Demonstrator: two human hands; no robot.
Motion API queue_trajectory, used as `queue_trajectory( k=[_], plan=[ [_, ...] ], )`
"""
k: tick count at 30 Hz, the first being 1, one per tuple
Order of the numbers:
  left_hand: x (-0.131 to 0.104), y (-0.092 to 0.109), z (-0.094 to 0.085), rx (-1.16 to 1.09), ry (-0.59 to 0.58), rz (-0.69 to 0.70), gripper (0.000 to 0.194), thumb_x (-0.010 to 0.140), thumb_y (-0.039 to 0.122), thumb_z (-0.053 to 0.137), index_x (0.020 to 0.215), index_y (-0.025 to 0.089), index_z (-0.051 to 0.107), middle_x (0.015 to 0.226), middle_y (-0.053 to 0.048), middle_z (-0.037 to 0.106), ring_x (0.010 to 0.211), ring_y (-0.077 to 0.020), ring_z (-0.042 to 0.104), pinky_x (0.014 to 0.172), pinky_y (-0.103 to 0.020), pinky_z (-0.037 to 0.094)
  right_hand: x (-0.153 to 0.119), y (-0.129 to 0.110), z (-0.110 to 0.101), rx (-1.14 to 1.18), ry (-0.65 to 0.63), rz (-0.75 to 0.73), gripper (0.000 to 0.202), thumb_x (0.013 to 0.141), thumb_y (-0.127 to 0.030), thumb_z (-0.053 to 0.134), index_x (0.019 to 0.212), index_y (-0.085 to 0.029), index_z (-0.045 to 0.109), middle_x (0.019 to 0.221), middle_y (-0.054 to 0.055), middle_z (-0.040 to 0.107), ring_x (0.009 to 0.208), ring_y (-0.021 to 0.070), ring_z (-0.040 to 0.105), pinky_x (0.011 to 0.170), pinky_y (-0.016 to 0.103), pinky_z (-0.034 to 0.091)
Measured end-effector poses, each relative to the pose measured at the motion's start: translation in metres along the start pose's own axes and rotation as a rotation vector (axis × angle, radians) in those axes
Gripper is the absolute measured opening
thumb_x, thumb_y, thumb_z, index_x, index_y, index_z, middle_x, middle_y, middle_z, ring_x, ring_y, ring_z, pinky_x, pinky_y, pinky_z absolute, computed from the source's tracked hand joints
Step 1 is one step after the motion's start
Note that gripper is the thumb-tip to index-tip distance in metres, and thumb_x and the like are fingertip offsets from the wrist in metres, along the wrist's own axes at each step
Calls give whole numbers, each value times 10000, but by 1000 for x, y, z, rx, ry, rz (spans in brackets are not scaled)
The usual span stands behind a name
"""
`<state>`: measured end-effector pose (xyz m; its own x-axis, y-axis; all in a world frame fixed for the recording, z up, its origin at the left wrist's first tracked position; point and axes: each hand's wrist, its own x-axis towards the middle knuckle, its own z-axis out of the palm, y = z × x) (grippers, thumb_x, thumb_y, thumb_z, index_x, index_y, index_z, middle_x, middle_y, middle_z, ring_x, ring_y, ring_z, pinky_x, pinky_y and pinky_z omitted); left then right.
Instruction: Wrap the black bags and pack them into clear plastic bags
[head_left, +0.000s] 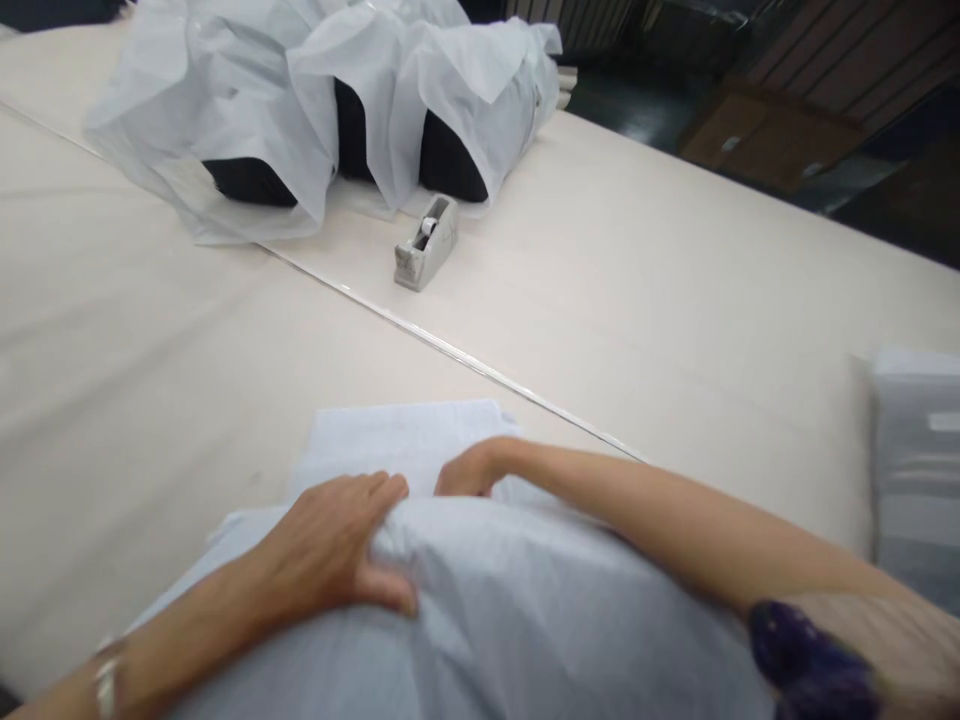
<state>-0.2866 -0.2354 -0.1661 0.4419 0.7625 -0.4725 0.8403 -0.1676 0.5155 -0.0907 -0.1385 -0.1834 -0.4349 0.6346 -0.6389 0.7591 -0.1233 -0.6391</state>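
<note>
A large pale blue-white sheet point(525, 590) covers a bulky shape at the bottom of the view, its flat far part lying on the table. My left hand point(341, 545) rests on the sheet's near left side, thumb spread away from the fingers, pressing on the material. Just to the right, my right hand point(466, 472) reaches over the bulge from its far side. Its fingers go down behind the raised edge, so their grip is hidden.
Several white wrapped bundles with black contents point(480, 110) stand at the table's point(675, 270) far side. A grey tape dispenser point(427, 243) sits in front of them. Flat plastic-covered packs point(919, 470) lie at the right edge. Cardboard boxes point(765, 135) are beyond the table.
</note>
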Motion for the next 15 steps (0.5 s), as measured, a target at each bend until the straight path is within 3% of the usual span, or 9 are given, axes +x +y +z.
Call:
queue_trajectory(
  k=[3,5,7,9,11,13,15],
  plan=[
    [56,-43,-4,8,-213,-131,840,746,851,524,1264,192,567,1173,-133,681,1077,-363,629,925,-424,463,25,0,-58,-110,-219,74,163,931,-211,615,926,-110,743,820,45,734,836,218,716,864,448,570],
    [82,-59,-4,0,-256,-118,885,781,847,475,1349,170,521,1264,-174,647,1155,-380,603,982,-438,439,10,-5,-91,-208,-167,22,266,977,-299,542,1057,-150,747,1018,60,748,1061,263,683,1019,509,479],
    [92,-64,-4,-18,-254,-76,925,780,870,447,1371,161,512,1296,-189,631,1176,-383,594,1008,-441,426,-28,-16,-105,-287,-18,-112,404,1008,-451,464,1263,-221,676,1286,36,672,1277,281,569,1132,526,367],
    [91,-63,-5,-32,-224,-46,935,784,877,429,1386,164,501,1332,-188,614,1194,-375,585,1022,-439,418,-75,-26,-91,-332,201,-245,520,1026,-554,343,1430,-291,538,1447,2,559,1394,294,455,1179,552,293],
    [88,-60,-6,-29,-206,-39,937,785,870,440,1403,168,484,1351,-184,605,1196,-366,586,1023,-431,419,-110,-23,-51,-370,418,-315,560,1035,-571,281,1525,-327,398,1528,-9,470,1465,315,345,1206,593,216],
    [86,-58,-5,-19,-194,-38,939,774,866,462,1406,171,477,1337,-183,616,1173,-358,601,1003,-420,434,-117,-3,1,-435,503,-349,574,1025,-533,373,1558,-325,330,1582,4,392,1511,319,237,1231,599,135],
    [87,-57,-3,5,-158,-22,925,789,859,445,1404,169,471,1317,-189,628,1159,-355,612,984,-415,446,-101,27,47,-444,483,-321,546,1009,-482,439,1523,-299,411,1580,34,393,1520,310,211,1239,602,107]
  ],
)
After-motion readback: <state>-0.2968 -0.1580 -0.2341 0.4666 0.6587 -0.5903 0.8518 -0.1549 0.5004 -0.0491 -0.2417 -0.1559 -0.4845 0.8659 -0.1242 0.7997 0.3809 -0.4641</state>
